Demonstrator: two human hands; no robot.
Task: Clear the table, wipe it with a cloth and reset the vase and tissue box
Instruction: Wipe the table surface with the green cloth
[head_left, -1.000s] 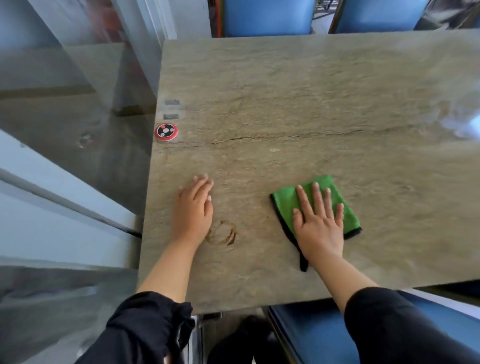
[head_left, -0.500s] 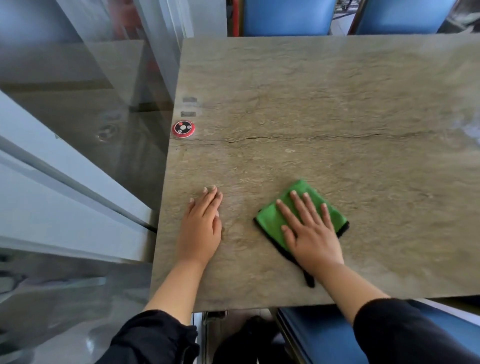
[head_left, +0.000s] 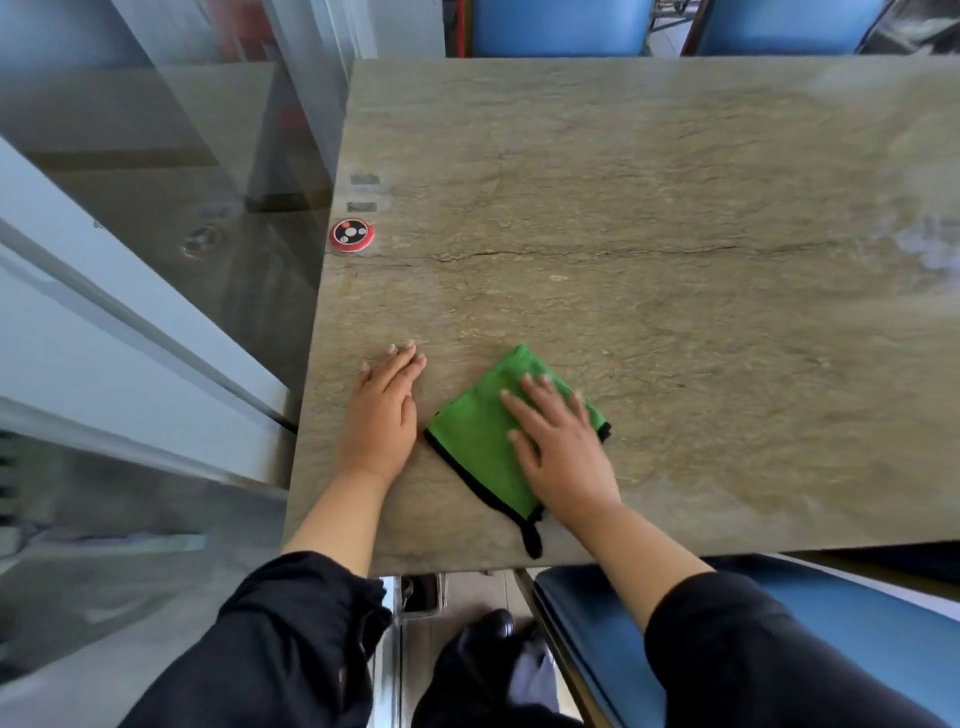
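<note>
A folded green cloth (head_left: 478, 441) with a black edge lies flat on the stone-patterned table (head_left: 649, 208) near its front edge. My right hand (head_left: 558, 447) presses down on the cloth with the fingers spread. My left hand (head_left: 382, 415) rests flat on the bare tabletop just left of the cloth, fingers together, holding nothing. No vase or tissue box is in view.
A round red and black call button (head_left: 351, 235) sits at the table's left edge, with two small grey labels (head_left: 363, 193) beyond it. A glass partition (head_left: 156, 208) runs along the left side. Blue chairs stand at the far side (head_left: 561, 26) and near my right (head_left: 831, 639).
My right hand has slid the green cloth to the left, up to my left hand and over the ring stain seen earlier. The left hand has stayed flat in place.
</note>
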